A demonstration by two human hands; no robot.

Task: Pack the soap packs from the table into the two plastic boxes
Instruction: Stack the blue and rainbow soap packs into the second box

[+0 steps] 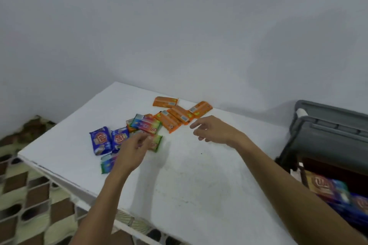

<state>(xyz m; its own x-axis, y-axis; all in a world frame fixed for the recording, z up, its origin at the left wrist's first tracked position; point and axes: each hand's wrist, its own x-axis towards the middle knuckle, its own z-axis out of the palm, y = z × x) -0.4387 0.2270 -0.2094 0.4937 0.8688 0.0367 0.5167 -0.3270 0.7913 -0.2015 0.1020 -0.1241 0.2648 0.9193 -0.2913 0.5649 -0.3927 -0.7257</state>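
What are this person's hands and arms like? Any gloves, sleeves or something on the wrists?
Nothing worn shows. The left hand and the right hand are bare, without gloves. Both arms are bare down to the picture's edge, with no sleeve in view. No watch, bracelet or ring can be seen, though the picture is too blurred to rule out something small.

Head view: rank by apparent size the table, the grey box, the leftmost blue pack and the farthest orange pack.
1. Table.
2. Grey box, though the frame cuts it off.
3. Blue pack and orange pack: blue looks slightly bigger, but it lies nearer, so unranked.
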